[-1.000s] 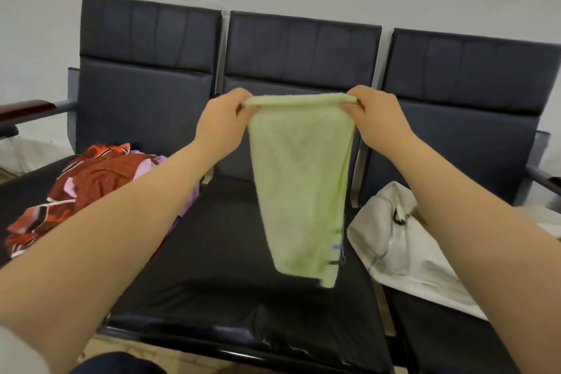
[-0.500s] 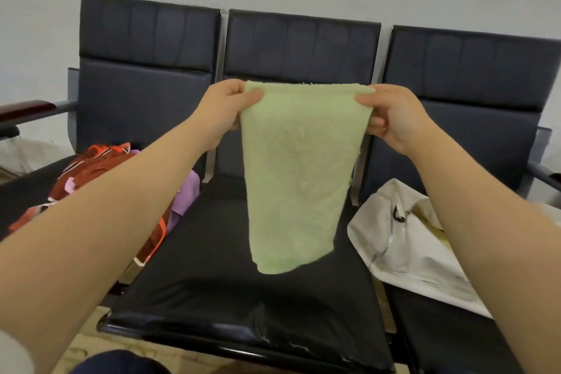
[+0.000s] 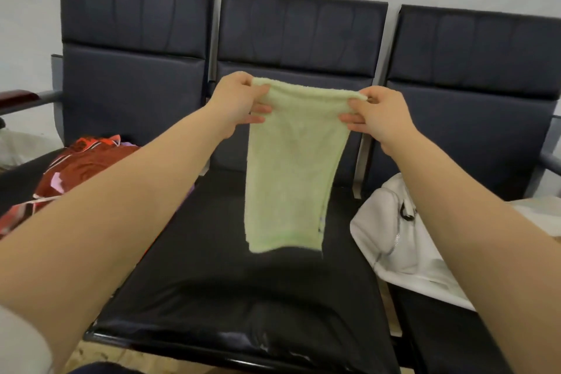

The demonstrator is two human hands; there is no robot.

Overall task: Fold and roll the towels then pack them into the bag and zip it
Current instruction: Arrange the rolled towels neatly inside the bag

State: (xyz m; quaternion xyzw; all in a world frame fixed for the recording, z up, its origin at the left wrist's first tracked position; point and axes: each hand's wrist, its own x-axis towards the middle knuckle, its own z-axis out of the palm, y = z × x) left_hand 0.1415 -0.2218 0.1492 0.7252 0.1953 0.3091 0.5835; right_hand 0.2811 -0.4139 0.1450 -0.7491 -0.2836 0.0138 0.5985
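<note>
While aloft, towel (image 3: 291, 176) hem clear above seat (image 3: 243, 297).

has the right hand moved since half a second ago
Yes: the right hand, pinching the towel, slid slightly left, further over the middle chair's backrest.

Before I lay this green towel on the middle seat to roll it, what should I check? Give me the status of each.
1. Grip of left hand on a top corner of the green towel: ok.
2. Grip of right hand on the other top corner: ok.
3. Towel hanging free above the middle seat, not dragging: ok.
4. Folded layers lined up: a back layer peeks out along the lower right edge, not ok.
5. white bag open and ready for packing: cannot tell.
</note>
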